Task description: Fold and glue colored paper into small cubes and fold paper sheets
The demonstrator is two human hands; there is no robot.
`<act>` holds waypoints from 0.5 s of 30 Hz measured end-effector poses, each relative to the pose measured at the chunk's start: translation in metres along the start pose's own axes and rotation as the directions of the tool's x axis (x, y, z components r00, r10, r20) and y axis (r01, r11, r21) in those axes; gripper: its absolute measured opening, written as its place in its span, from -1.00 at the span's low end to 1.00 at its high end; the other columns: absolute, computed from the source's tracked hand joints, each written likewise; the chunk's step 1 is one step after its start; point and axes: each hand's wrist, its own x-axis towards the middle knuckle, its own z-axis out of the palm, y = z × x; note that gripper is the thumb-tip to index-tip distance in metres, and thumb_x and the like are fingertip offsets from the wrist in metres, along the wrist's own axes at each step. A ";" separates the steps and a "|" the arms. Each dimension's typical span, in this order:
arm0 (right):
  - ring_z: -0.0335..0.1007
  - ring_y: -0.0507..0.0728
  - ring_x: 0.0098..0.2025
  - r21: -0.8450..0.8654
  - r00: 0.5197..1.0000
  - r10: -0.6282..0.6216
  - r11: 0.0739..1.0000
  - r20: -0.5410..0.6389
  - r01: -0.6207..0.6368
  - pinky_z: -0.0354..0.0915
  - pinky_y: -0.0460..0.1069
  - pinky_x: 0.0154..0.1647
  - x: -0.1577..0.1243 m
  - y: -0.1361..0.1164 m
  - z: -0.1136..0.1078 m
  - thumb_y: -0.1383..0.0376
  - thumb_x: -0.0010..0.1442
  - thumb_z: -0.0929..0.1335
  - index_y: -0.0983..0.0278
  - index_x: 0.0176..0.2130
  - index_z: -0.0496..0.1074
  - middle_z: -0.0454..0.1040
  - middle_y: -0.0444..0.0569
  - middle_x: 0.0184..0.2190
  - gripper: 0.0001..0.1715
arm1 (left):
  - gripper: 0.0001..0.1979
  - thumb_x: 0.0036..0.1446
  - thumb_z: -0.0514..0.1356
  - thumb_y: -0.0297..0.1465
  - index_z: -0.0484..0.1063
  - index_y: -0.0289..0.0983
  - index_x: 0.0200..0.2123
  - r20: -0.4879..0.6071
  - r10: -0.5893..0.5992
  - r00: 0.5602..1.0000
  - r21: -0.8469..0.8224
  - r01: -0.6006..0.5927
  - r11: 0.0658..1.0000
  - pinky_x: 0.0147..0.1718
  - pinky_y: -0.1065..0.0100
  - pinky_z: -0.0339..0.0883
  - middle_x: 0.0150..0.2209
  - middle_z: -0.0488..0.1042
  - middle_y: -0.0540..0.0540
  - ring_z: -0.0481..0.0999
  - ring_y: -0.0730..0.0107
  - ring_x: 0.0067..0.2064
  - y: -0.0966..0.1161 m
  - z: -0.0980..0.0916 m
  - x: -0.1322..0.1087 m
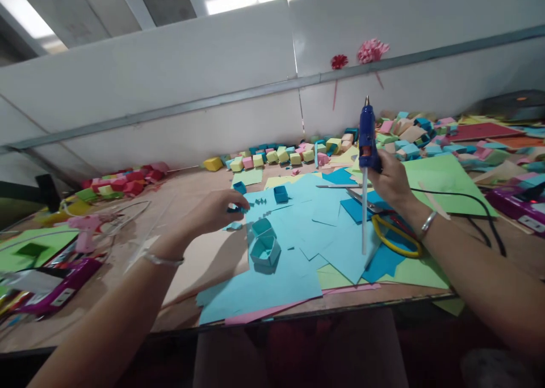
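Note:
My right hand is closed around a blue glue gun, held upright with its nozzle pointing up and a white glue stick hanging down from it. A black cord runs off to the right. My left hand pinches a small blue folded paper piece just above the light blue sheets. Two teal folded paper boxes sit on those sheets just right of that hand. Another small blue box lies farther back.
A row of coloured paper cubes lines the white partition; red ones pile at left, more at right. Yellow-handled scissors lie under my right wrist. Green sheet at right, purple packets at left. Paper flowers hang on the wall.

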 end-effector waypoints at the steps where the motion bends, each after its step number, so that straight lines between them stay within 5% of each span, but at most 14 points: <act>1: 0.31 0.23 -0.35 0.005 1.000 0.000 1.000 0.004 0.000 0.24 0.11 -0.31 -0.001 -0.001 0.000 0.18 0.07 0.35 0.18 -0.36 0.36 0.42 0.00 -0.41 -0.86 | -0.78 -0.03 0.23 -0.29 0.57 -0.13 -0.27 0.048 0.011 0.999 -0.066 -0.008 0.998 -0.23 0.41 0.32 -0.18 0.58 -0.02 0.53 0.31 -0.19 0.001 -0.006 -0.008; 4: 0.32 0.24 -0.35 0.016 1.000 -0.001 1.000 0.016 0.001 0.24 0.12 -0.32 -0.003 -0.004 0.002 0.16 0.06 0.36 0.16 -0.37 0.35 0.41 0.01 -0.40 -0.86 | -0.73 -0.04 0.23 -0.21 0.58 -0.12 -0.25 0.056 -0.124 0.991 -0.128 0.131 0.983 -0.27 0.42 0.32 -0.21 0.60 0.00 0.54 0.30 -0.20 -0.008 -0.015 -0.010; 7: 0.31 0.24 -0.35 0.009 1.000 -0.009 1.000 0.027 0.009 0.22 0.11 -0.33 -0.004 -0.004 0.003 0.15 0.05 0.36 0.15 -0.39 0.33 0.41 0.00 -0.41 -0.85 | -0.75 -0.02 0.20 -0.21 0.58 -0.17 -0.31 -0.109 -0.316 0.943 -0.040 0.313 0.949 -0.31 0.41 0.28 -0.25 0.60 -0.04 0.52 0.29 -0.24 -0.031 -0.007 0.017; 10: 0.31 0.24 -0.34 -0.028 0.999 -0.018 0.999 0.033 0.019 0.21 0.10 -0.32 -0.003 0.000 0.002 0.13 0.06 0.35 0.16 -0.40 0.31 0.40 0.00 -0.41 -0.83 | -0.74 -0.04 0.21 -0.25 0.57 -0.24 -0.30 -0.181 -0.387 0.904 -0.035 0.387 0.921 -0.35 0.40 0.25 -0.24 0.60 -0.14 0.50 0.25 -0.24 -0.053 0.011 0.049; 15: 0.33 0.24 -0.33 -0.029 0.999 0.042 0.999 0.016 -0.041 0.22 0.11 -0.32 0.001 0.005 -0.002 0.09 0.08 0.35 0.17 -0.38 0.32 0.39 -0.01 -0.41 -0.79 | -0.85 -0.08 0.25 -0.29 0.52 -0.25 -0.54 -0.164 -0.418 0.893 -0.053 0.415 0.908 -0.46 0.39 0.20 -0.56 0.50 -0.06 0.44 0.32 -0.45 -0.061 0.023 0.072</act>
